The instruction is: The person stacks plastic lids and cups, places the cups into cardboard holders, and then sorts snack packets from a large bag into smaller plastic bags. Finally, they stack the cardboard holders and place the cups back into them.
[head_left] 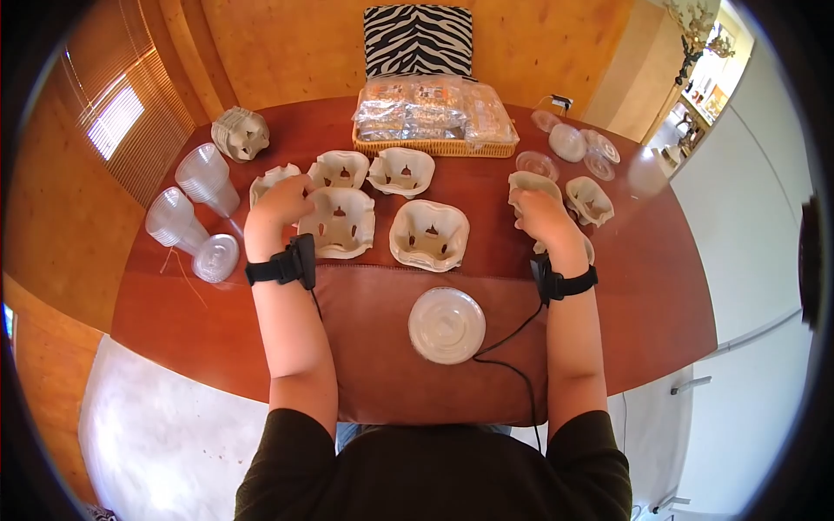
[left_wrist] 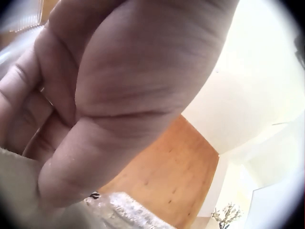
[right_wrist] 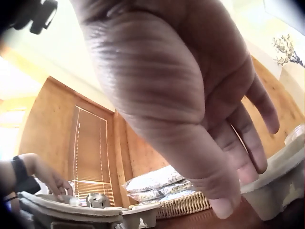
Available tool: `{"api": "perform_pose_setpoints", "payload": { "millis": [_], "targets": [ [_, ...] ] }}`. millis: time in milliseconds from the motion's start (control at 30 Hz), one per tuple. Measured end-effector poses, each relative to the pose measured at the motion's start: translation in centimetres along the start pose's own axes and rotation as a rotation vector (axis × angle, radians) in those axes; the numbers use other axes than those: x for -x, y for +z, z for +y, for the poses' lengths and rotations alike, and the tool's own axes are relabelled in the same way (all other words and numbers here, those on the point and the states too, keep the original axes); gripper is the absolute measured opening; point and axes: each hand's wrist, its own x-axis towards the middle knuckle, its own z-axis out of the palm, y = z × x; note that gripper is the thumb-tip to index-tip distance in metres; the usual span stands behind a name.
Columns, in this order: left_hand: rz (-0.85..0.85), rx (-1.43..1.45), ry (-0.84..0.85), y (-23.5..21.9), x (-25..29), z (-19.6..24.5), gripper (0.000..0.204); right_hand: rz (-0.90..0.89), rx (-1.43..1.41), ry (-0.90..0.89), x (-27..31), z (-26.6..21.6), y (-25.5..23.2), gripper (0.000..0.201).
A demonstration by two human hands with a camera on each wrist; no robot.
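My left hand (head_left: 280, 201) is over a pulp cup carrier (head_left: 271, 178) at the left of the table. In the left wrist view its thumb lies along the carrier's rim (left_wrist: 16, 183), with curled fingers partly hidden behind. Another carrier (head_left: 339, 227) stands just right of that hand, and a separate one (head_left: 429, 236) sits near the middle. At the right, my right hand (head_left: 547, 215) reaches over a carrier (head_left: 532, 181), its fingers long and spread. In the right wrist view, fingertips are right at the rim of a carrier (right_wrist: 276, 176), with the thumb beside it.
Two more carriers (head_left: 401, 172) stand at the back middle, and a small one (head_left: 591, 201) at the right. Stacked clear cups (head_left: 208, 178) and a stack of carriers (head_left: 241, 135) are left. Clear lids (head_left: 567, 143) lie back right, another lid (head_left: 446, 325) in front. A basket (head_left: 434, 148) holds packages.
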Motion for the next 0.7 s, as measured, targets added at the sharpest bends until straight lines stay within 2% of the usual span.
{"api": "perform_pose_setpoints", "payload": {
  "millis": [67, 167, 267, 400, 567, 633, 700],
  "targets": [
    [0.101, 0.064, 0.088, -0.7, 1.0, 1.0, 0.027, -0.03, 0.029, 0.034, -0.1, 0.2, 0.1, 0.024],
    [0.108, 0.357, 0.204, -1.1, 2.0, 3.7, 0.024, -0.068, 0.085, 0.113, -0.1, 0.3, -0.2, 0.017],
    [0.121, 0.472, 0.287, 0.3, 1.5, 6.0, 0.024, -0.085, 0.089, 0.185, 0.0, 0.0, -0.9, 0.011],
    [0.072, 0.41, 0.336, 2.6, 1.8, 9.3, 0.023, 0.032, 0.099, 0.143, -0.2, 1.0, 0.3, 0.01],
    [0.001, 0.224, 0.358, 5.8, 0.0, 9.3, 0.021, 0.208, 0.04, 0.025, -0.2, 0.2, -0.3, 0.01],
    [0.081, 0.118, 0.414, 6.5, -0.1, 9.2, 0.023, 0.283, -0.029, 0.007, 0.2, -1.5, -2.3, 0.011],
    [0.123, 0.076, 0.428, 7.3, -0.4, 8.9, 0.026, 0.39, -0.146, -0.142, 0.1, -1.6, -2.4, 0.011]
  ]
}}
